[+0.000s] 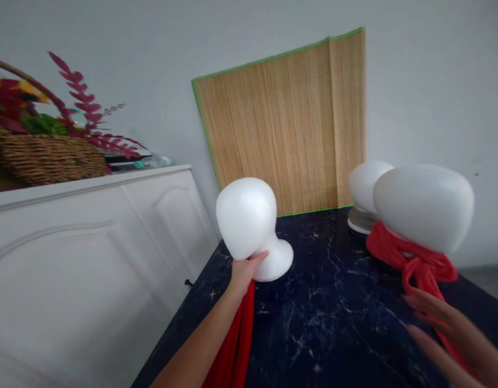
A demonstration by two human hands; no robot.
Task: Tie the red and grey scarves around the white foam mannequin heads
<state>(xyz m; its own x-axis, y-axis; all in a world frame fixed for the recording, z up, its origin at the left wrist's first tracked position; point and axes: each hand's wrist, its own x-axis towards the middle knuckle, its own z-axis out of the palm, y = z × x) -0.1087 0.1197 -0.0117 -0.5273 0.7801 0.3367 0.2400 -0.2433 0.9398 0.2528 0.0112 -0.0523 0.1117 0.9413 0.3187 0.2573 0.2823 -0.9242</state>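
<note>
My left hand [246, 272] is closed around the neck of a smooth white mannequin head [249, 215], which leans to the left with its round base lifted or tipped. Red cloth [239, 334] hangs or lies behind my left forearm; whether this hand also holds it is hidden. At the right, a second white mannequin head [427, 205] has a red scarf [406, 258] knotted around its neck. Just in front of the scarf's hanging ends is my right hand [438, 323], slightly blurred, fingers stretched out and apart, nothing visible in it.
Behind the scarfed head stands another white head [366, 186] with a greyish band [361, 218] at its neck. The dark marbled tabletop [313, 307] meets a wall with a bamboo mat [281, 124]. White cabinets [91, 269] on the left carry a wicker flower basket [50, 156] and a clear bottle [154, 161].
</note>
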